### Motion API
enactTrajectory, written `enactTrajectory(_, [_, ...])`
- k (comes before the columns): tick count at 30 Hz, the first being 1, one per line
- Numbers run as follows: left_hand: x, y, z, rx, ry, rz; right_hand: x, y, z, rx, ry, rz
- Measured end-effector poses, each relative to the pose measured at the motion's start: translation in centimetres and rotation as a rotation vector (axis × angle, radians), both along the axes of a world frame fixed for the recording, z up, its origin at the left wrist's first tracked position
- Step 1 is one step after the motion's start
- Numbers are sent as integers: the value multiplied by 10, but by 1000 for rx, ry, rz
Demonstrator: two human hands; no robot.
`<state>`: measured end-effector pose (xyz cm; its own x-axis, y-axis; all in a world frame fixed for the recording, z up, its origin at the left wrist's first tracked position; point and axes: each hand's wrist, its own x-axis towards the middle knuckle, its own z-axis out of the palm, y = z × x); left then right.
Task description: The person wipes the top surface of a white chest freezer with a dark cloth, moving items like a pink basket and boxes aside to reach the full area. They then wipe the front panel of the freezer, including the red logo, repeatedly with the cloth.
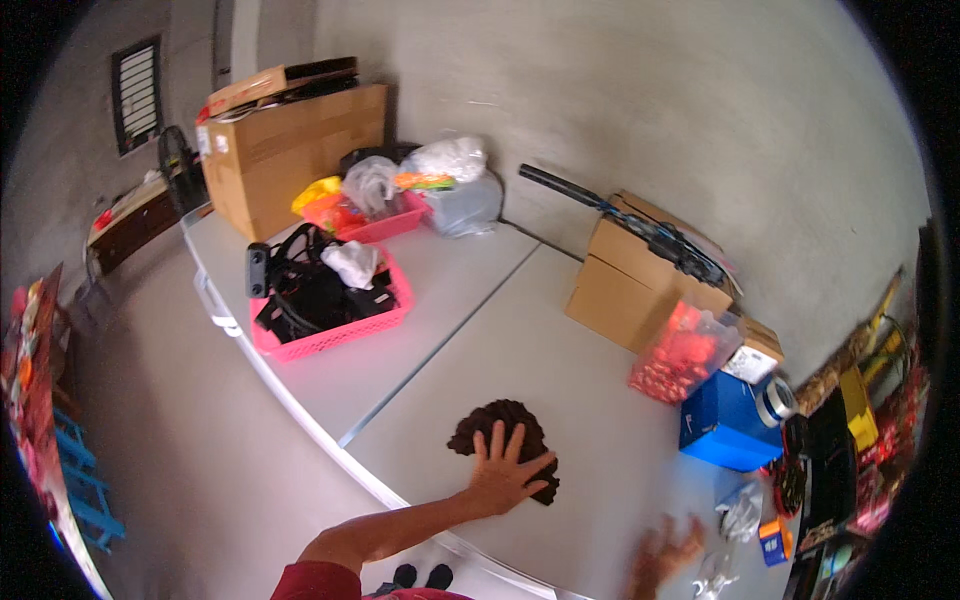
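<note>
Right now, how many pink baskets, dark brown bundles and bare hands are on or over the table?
Pink baskets: 2
Dark brown bundle: 1, under the left hand
Bare hands: 2, that one and the blurred right hand
Total: 5

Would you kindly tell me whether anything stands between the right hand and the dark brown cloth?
Nothing visible stands on the stretch of table between the right hand and the dark brown cloth; only the left hand covers part of the cloth itself.
</note>
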<state>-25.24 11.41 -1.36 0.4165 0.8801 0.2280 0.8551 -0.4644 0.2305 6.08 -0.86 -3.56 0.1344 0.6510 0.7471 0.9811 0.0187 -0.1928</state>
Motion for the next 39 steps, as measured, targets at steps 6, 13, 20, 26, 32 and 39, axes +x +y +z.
enactTrajectory(6, [-1,-19,-9,17,-100,-241,77,-83,-2,-225,-409,-313])
enactTrajectory(13, [-45,-17,-5,78,-87,-274,28,-19,12,-302,-244,-181])
enactTrajectory(20, [-32,120,-5,17,137,23,18,-16,37,-279,-269,-465])
enactTrajectory(26, [-16,206,-1,-122,94,66,-6,-63,65,-263,-202,-459])
enactTrajectory(32, [-11,278,13,-148,70,281,-45,-79,78,-265,254,-306])
enactTrajectory(39, [-38,225,-2,-135,174,-26,-100,21,71,-284,63,361])
